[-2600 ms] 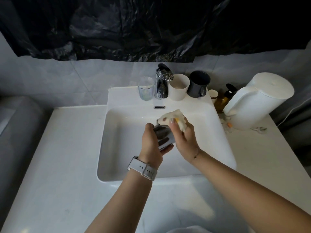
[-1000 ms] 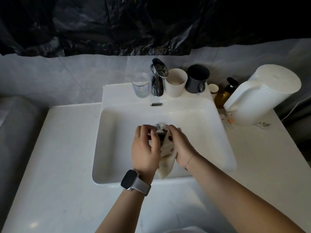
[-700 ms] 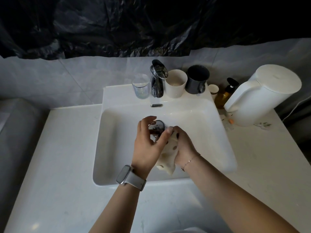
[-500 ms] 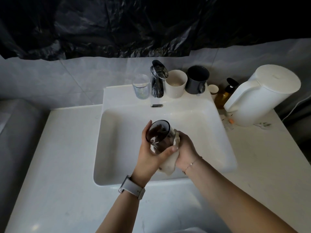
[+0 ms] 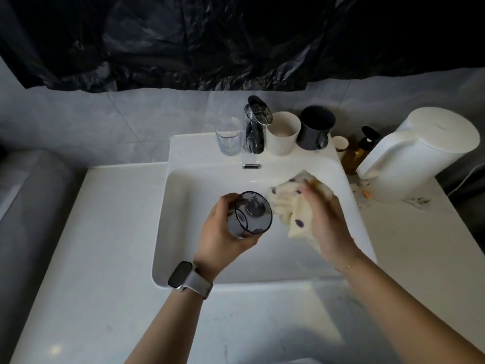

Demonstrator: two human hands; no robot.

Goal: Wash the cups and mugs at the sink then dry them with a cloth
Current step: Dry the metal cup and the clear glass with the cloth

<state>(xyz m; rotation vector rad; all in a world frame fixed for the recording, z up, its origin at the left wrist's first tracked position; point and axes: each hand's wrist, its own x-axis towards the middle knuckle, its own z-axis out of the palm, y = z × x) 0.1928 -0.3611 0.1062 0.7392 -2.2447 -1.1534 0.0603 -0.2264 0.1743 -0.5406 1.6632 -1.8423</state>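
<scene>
Where half a second ago the cloth (image 5: 294, 206) was wrapped against the side of the smoked glass cup (image 5: 250, 214) with both hands pressed together around it, the two have now come apart: the right hand (image 5: 324, 222) has swung off to the right over the sink (image 5: 183, 232), blurred with motion, its fingers bunched on the spotted cloth, which trails beside the cup without clearly touching it. The left hand (image 5: 223, 235) grips the cup from the side and below, holding it above the basin with its mouth tipped up toward the camera. That reads as the wipe of the outside being finished, or at least paused; the likely sequel is either pushing the cloth inside the cup or setting it down as done. At the back rim, a clear glass (image 5: 228, 139) stands left of the tap (image 5: 256, 124), and a white cup (image 5: 283, 134) and a dark mug (image 5: 316, 127) stand to its right, so several pieces probably remain. The tap shows no running water.
</scene>
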